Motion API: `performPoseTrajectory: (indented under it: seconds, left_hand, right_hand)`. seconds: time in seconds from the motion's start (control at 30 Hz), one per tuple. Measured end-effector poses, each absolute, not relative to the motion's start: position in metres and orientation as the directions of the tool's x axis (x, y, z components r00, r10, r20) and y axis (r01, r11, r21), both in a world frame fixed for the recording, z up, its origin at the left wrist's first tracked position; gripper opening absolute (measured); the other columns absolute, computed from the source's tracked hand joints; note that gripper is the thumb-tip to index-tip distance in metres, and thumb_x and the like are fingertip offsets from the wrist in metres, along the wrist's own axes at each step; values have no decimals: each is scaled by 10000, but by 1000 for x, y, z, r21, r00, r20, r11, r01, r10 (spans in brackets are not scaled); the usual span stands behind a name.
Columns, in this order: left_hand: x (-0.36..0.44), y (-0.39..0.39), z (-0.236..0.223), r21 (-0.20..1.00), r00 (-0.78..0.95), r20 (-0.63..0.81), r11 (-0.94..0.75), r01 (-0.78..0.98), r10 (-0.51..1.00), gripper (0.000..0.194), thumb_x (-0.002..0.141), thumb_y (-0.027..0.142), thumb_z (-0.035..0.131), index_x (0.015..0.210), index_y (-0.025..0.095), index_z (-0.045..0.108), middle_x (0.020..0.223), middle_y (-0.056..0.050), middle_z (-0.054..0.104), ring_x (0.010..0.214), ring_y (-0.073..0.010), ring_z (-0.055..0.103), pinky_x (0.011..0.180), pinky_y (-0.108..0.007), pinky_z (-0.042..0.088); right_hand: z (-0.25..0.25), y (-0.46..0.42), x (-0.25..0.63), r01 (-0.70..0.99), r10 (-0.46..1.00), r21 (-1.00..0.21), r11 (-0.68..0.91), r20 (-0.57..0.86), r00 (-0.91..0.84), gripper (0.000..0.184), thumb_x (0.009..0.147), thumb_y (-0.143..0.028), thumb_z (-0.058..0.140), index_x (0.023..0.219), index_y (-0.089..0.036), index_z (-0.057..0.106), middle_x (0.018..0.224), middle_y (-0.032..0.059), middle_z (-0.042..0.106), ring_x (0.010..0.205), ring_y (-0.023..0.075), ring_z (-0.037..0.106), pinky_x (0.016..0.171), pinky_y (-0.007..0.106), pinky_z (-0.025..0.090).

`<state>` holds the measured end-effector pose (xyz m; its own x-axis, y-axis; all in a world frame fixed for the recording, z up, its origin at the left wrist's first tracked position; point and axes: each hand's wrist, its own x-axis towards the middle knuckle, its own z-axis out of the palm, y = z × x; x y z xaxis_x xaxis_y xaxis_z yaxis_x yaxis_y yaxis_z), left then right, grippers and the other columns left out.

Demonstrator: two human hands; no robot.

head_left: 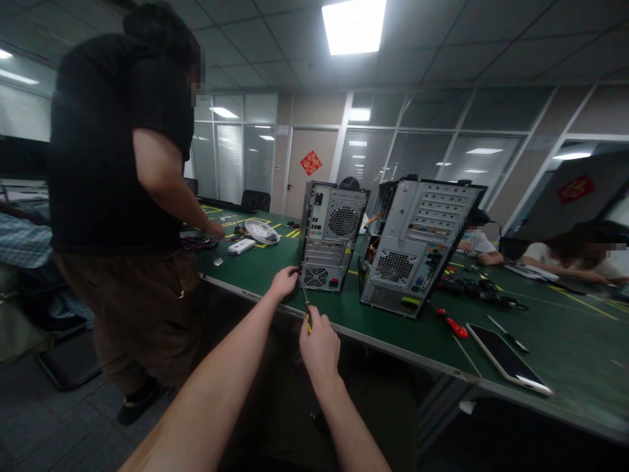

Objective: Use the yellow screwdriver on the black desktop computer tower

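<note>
My right hand is closed around the black and yellow handle of a screwdriver. The screwdriver's thin shaft points up at the lower left corner of the rear panel of a computer tower; whether the tip touches a screw is too small to make out. My left hand holds the tower's lower left edge, its fingers partly hidden. The tower stands upright with fan grilles and ports facing me. Just right of it is a second, larger computer tower, its side open with wires showing.
A red-handled screwdriver, a phone and black cables lie on the green table at right. A white remote-like object and round white fan cover lie left. A person stands at left; others sit at right.
</note>
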<state>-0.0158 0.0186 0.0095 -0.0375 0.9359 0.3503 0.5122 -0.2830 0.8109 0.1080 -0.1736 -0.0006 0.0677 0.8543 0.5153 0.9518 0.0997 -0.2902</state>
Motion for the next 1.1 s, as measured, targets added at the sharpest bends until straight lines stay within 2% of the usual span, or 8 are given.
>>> performPoseTrajectory:
  seconds: [0.2, 0.4, 0.47, 0.57, 0.63, 0.7, 0.9, 1.1]
  left_hand:
    - [-16, 18, 10, 813, -31, 348, -285, 509, 937, 361, 905, 234, 525, 1230, 174, 669, 1254, -86, 682, 1156, -203, 625, 1027, -297, 443]
    - [-16, 17, 12, 798, -15, 370, -310, 516, 929, 353, 904, 226, 517, 1210, 170, 683, 1242, -89, 688, 1159, -218, 625, 1026, -309, 445]
    - [-16, 17, 11, 801, -16, 371, -311, 511, 929, 352, 905, 224, 517, 1211, 167, 681, 1248, -88, 685, 1167, -214, 621, 1031, -303, 441]
    - [-16, 18, 11, 806, -22, 364, -303, 508, 931, 353, 906, 230, 523, 1217, 165, 676, 1254, -87, 682, 1167, -210, 621, 1030, -298, 440]
    - [-16, 19, 10, 807, -22, 363, -302, 507, 932, 353, 907, 233, 523, 1219, 165, 675, 1250, -86, 684, 1156, -209, 627, 1026, -299, 444]
    - [-15, 19, 10, 804, -20, 368, -307, 509, 930, 353, 907, 232, 522, 1217, 165, 676, 1251, -85, 684, 1154, -208, 627, 1026, -296, 444]
    - [-16, 18, 10, 807, -20, 374, -315, 500, 927, 347, 905, 225, 519, 1207, 173, 682, 1256, -77, 682, 1162, -205, 622, 1039, -300, 438]
    - [-16, 16, 12, 819, -31, 364, -304, 487, 931, 343, 901, 225, 527, 1201, 176, 686, 1240, -78, 691, 1167, -207, 621, 1043, -303, 436]
  right_hand:
    - [2, -175, 108, 938, 857, -329, 109, 509, 79, 349, 951, -235, 445, 1283, -248, 552, 987, 66, 594, 787, 193, 639, 620, 269, 407]
    - [4, -176, 104, 914, 869, -381, 142, 489, 69, 322, 949, -252, 427, 1251, -208, 529, 1052, 87, 639, 839, 201, 660, 667, 262, 426]
    - [3, -176, 104, 885, 885, -446, 134, 456, 96, 313, 976, -275, 385, 1256, -190, 498, 977, 93, 673, 802, 212, 671, 651, 267, 421]
    - [0, -173, 106, 769, 918, -630, 105, 358, 169, 309, 995, -327, 351, 1239, -167, 454, 785, 64, 686, 695, 216, 672, 601, 262, 409]
    - [-1, -171, 109, 652, 931, -748, 126, 315, 182, 280, 982, -363, 375, 1179, -184, 461, 742, 40, 682, 667, 212, 668, 586, 257, 412]
    - [-4, -169, 112, 574, 927, -803, 162, 324, 191, 247, 945, -404, 442, 1094, -213, 487, 754, 28, 685, 665, 211, 664, 585, 258, 419]
    - [-12, -171, 114, 463, 860, -814, 351, 476, 185, 229, 859, -439, 587, 933, -225, 555, 917, 45, 687, 852, 209, 668, 752, 288, 489]
    - [-21, -176, 116, 445, 862, -818, 364, 477, 171, 291, 828, -275, 565, 1101, -188, 614, 1106, 100, 630, 948, 212, 667, 800, 312, 538]
